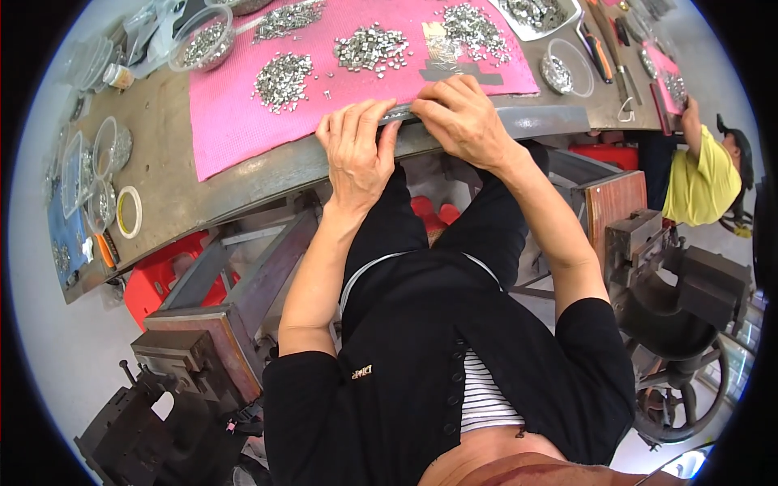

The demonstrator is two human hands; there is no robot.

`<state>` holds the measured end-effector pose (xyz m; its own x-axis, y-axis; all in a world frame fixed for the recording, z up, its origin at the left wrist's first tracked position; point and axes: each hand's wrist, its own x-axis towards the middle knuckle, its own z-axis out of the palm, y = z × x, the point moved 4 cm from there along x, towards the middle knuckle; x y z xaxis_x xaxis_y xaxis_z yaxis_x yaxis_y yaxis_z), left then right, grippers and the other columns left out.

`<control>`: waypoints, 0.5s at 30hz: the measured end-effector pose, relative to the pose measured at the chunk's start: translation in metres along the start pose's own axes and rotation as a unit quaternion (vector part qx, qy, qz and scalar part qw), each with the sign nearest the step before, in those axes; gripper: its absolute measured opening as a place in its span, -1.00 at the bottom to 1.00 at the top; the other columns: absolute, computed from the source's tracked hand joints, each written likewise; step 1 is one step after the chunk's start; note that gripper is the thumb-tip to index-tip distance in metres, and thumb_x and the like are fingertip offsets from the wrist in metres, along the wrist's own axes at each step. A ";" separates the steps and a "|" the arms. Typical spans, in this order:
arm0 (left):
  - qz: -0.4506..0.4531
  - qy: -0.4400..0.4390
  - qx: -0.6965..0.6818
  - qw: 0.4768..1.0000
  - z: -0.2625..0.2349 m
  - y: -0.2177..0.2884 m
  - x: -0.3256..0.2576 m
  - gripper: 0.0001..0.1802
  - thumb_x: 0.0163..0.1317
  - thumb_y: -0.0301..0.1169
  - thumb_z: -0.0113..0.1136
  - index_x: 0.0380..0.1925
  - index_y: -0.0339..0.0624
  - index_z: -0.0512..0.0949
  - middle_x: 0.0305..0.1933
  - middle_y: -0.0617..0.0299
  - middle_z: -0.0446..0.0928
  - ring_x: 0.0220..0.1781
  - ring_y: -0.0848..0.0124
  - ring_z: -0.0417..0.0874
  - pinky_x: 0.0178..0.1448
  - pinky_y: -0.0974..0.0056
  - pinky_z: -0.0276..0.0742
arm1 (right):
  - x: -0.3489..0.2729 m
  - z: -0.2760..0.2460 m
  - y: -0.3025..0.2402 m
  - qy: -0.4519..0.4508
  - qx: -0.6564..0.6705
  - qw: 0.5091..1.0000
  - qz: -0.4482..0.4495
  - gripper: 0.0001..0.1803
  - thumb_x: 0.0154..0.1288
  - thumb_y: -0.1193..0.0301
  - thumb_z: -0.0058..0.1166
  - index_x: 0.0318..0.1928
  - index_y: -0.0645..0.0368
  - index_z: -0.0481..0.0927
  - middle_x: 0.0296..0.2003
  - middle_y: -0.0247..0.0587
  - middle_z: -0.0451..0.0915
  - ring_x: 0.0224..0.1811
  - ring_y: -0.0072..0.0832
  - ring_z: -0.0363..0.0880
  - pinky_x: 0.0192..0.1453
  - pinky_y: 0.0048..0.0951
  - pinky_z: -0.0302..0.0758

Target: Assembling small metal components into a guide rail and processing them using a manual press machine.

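Observation:
Both my hands are at the table's near edge, close together, with fingers bent. My left hand [356, 150] has thumb and fingers pinched at the left end of a long grey metal bar [545, 121]. Small shiny bits show in the gap between the hands. My right hand [463, 121] curls over the same bar, its fingertips pressed down. Just what lies under the fingertips is hidden. Beyond the hands, a pink mat [235, 138] bears heaps of small silvery metal pieces [369, 49]. Grey tape strips [462, 74] lie on the mat near the right hand.
Clear tubs [203, 40] of metal bits stand at the left, with a tape roll [130, 212]. At right are a white tray [539, 14], another tub [567, 69] and orange-handled pliers [598, 57]. Machines [182, 377] flank me; a person in yellow [703, 182] works at far right.

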<state>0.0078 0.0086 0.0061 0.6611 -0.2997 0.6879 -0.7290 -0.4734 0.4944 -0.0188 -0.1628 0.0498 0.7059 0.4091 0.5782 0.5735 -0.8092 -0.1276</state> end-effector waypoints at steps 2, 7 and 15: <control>0.001 0.002 -0.002 1.000 0.000 0.001 0.001 -0.63 0.17 -0.40 0.40 0.02 -0.06 0.64 -0.05 0.22 0.61 0.05 0.22 0.56 0.25 0.08 0.28 | 0.001 -0.001 0.003 -0.007 0.024 1.000 0.006 -0.81 0.18 0.46 0.31 -0.17 0.11 0.66 -0.26 -0.30 0.62 -0.17 -0.32 0.59 0.00 -0.31 0.44; -0.001 0.001 -0.003 1.000 0.000 0.001 0.000 -0.64 0.19 -0.39 0.39 0.02 -0.07 0.64 -0.04 0.22 0.61 0.05 0.22 0.57 0.25 0.07 0.28 | -0.007 -0.008 0.018 0.003 0.132 0.986 0.107 -0.85 0.20 0.50 0.28 -0.21 0.15 0.64 -0.25 -0.30 0.63 -0.13 -0.30 0.60 0.00 -0.30 0.44; 0.002 -0.001 0.003 1.000 0.001 0.001 -0.001 -0.64 0.20 -0.38 0.39 0.02 -0.06 0.64 -0.04 0.22 0.61 0.06 0.21 0.56 0.26 0.08 0.27 | -0.005 -0.006 0.008 -0.004 0.024 0.999 0.027 -0.84 0.14 0.51 0.29 -0.25 0.13 0.61 -0.27 -0.32 0.60 -0.17 -0.30 0.58 -0.01 -0.29 0.42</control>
<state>0.0067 0.0076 0.0057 0.6583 -0.3025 0.6893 -0.7305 -0.4778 0.4880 -0.0201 -0.1740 0.0511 0.7395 0.3690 0.5630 0.5537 -0.8091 -0.1970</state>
